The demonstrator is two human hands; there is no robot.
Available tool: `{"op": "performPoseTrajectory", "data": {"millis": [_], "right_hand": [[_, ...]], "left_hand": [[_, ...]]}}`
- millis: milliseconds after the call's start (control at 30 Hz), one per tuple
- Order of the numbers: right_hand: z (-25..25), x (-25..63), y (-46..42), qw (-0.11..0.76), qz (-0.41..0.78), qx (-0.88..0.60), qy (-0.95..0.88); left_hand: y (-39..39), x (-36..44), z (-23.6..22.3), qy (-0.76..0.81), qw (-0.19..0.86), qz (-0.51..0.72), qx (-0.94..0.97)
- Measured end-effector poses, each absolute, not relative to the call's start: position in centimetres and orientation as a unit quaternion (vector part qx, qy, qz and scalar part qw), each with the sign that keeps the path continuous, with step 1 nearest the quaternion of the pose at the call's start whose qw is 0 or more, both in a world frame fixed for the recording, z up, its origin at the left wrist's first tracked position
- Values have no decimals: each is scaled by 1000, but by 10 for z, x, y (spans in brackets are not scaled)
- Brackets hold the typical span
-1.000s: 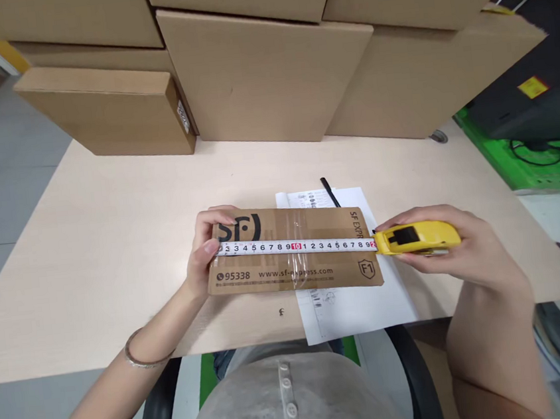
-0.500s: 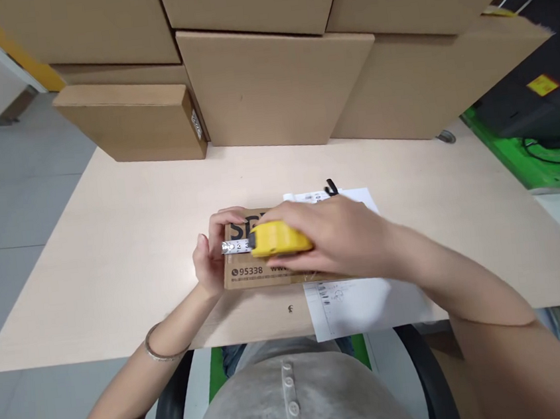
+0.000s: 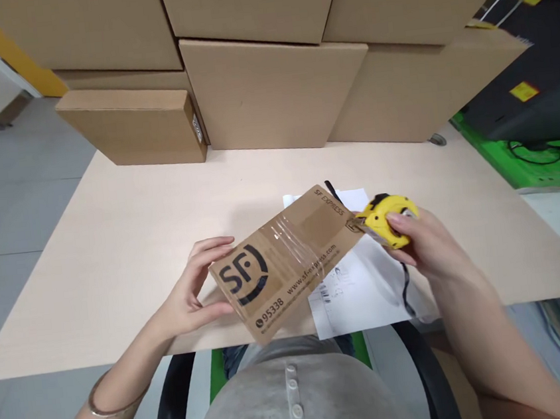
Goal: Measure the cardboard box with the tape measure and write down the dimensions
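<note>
A slim brown cardboard box (image 3: 289,255), printed with a black SF logo and sealed with clear tape, lies slanted in front of me, its right end farther away. My left hand (image 3: 195,288) cups its left end, with fingers at the far corner and thumb against the short edge. In my right hand (image 3: 420,238) is a yellow tape measure (image 3: 386,220), its front end against the box's right corner. No long stretch of blade shows. A black strap (image 3: 407,289) hangs below the tape measure. White printed paper (image 3: 354,295) lies partly under the box.
Large cardboard boxes (image 3: 268,97) stand stacked along the table's back edge. A smaller flat carton (image 3: 132,132) stands in front of them on the left. On the right are a green surface with dark equipment (image 3: 508,92) and cables. The table's (image 3: 116,267) near edge meets my body.
The tape measure has moved from the box's left end to its right corner. The box has turned aslant. My left hand has shifted left and down, and the paper is more exposed.
</note>
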State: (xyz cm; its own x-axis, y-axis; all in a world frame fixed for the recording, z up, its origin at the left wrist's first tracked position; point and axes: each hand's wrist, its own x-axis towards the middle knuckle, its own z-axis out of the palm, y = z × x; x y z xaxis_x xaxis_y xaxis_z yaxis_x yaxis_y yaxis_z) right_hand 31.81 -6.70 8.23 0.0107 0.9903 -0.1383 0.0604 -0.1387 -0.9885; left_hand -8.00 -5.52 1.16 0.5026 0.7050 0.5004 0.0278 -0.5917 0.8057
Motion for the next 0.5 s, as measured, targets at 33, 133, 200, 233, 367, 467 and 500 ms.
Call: {"op": "performPoseTrajectory", "data": {"millis": [33,133,200,233,367,467,500], "right_hand": [[80,312,-59,457,525,-539,-474],[80,292,-32,487,534,-494,-484],[83,282,-13,495,542,-461,-499],[83,279,-5,492,548,-448,-506],[76,278,17,440,566,-449,-533],[78,283,21,444,500,-475,-572],[81,284,21,459,461,-479,-589]], "left_hand": [[-57,-75,15,245,364,437,785],[-69,-48,26,263,277,418,824],[-80,-27,30,248,203,421,848],[-85,-18,31,246,175,423,854],[-96,-5,28,246,123,430,860],[-84,-14,30,244,147,462,840],[-74,-16,32,257,176,488,816]]}}
